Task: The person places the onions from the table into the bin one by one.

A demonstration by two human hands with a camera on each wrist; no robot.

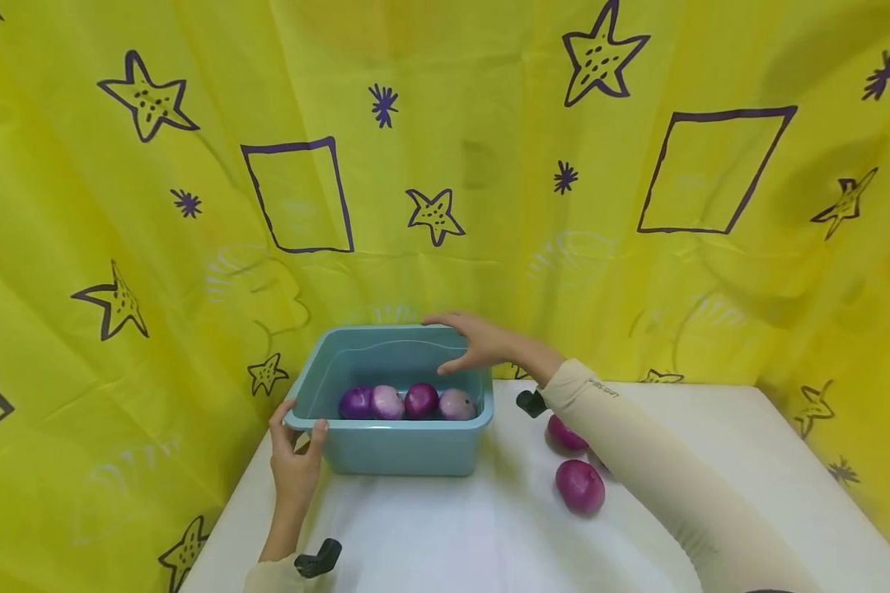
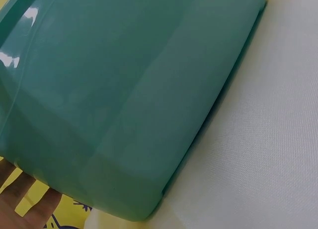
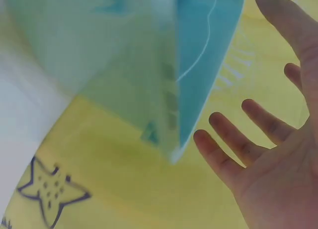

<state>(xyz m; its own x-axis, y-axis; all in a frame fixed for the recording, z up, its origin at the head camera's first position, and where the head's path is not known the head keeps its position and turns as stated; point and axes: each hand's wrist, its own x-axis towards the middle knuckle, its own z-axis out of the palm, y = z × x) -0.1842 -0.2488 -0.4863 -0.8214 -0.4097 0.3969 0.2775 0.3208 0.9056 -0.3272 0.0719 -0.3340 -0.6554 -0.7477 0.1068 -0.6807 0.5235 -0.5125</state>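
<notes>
A blue-green plastic bin (image 1: pixel 400 449) sits near the back of the white table, and its outer wall (image 2: pixel 124 90) fills much of the left wrist view. Several red onions (image 1: pixel 421 401) lie in a row inside it, some deep purple, some paler. My left hand (image 1: pixel 297 469) grips the bin's front left corner, thumb at the front rim and fingers around the left side. Over the right end of the bin, my right hand (image 1: pixel 482 339) reaches with fingers spread and nothing in them. In the right wrist view its fingers (image 3: pixel 223 154) stand apart beside the bin's edge.
More red onions (image 1: pixel 580 486) lie on the white table (image 1: pixel 445 535) to the right of the bin, one partly hidden behind the right sleeve (image 1: pixel 660 461). A yellow curtain (image 1: pixel 445 280) with drawn stars and squares hangs right behind the table and along both sides.
</notes>
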